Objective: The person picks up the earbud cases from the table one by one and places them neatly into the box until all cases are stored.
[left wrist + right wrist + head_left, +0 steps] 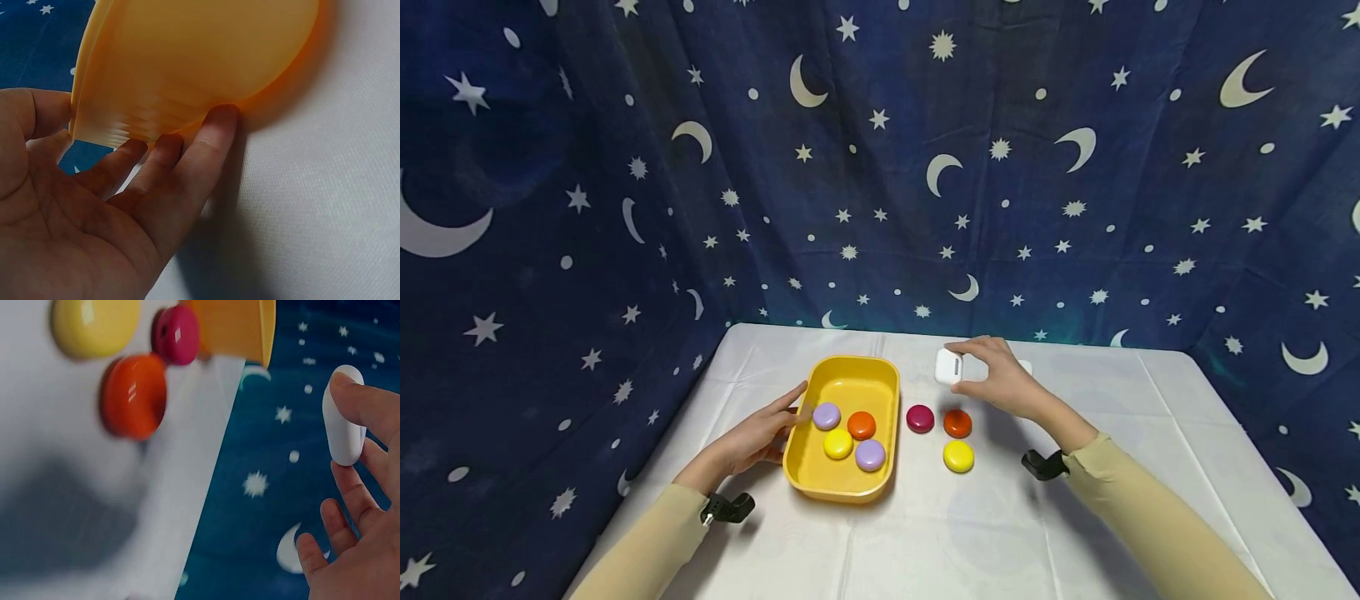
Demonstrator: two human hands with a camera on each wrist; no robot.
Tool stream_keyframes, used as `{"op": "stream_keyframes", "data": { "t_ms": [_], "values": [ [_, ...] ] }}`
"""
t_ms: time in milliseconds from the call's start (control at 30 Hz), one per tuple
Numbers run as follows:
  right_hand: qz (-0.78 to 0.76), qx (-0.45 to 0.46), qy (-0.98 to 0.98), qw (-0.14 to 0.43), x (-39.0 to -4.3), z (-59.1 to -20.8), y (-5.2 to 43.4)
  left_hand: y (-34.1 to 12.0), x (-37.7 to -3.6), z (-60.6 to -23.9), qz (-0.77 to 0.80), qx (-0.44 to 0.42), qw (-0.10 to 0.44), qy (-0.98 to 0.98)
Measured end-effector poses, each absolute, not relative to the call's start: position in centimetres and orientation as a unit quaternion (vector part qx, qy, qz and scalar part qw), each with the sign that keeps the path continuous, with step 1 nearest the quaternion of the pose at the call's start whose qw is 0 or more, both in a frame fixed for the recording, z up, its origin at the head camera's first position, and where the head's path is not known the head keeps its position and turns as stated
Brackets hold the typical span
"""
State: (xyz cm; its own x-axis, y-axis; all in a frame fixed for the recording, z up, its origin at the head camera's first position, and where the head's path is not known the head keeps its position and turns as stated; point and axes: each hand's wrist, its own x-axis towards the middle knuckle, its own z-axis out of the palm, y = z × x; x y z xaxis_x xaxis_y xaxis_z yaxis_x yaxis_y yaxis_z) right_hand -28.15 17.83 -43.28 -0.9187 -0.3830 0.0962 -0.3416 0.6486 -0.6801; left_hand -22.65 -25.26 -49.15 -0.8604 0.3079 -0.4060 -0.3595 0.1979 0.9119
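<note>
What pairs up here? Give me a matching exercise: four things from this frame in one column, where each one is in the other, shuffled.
Things:
1. white case
2. dark red disc
3. purple disc
4. left hand

Places:
A. inside the yellow tray
B. on the white cloth, between the tray and the orange disc
C. against the tray's outer wall
D. pinched in the right hand

Pairs: 1-D, 2-B, 3-A, 4-C
</note>
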Motion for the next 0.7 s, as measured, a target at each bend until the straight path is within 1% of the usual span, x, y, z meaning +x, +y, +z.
{"op": "stream_keyframes", "data": {
  "t_ms": [333, 467, 567, 700],
  "values": [
    [-0.35, -0.259, 0.899, 0.048, -29.6, -43.5, 12.1, -25.4, -22.6, -49.1, 0.638, -0.014, 0.267, 0.723],
    [-0.342, -0.261, 0.901, 0.058, -29.9, -43.8, 9.9, -25.4, -22.6, -49.0, 0.637, -0.016, 0.267, 0.723],
    [-0.326, -0.263, 0.906, 0.064, -30.1, -44.0, 8.3, -25.3, -22.5, -48.9, 0.635, -0.015, 0.267, 0.725],
    [-0.284, -0.298, 0.909, 0.062, -30.4, -44.1, 6.7, -25.3, -22.6, -48.8, 0.632, -0.013, 0.265, 0.728]
  ]
}}
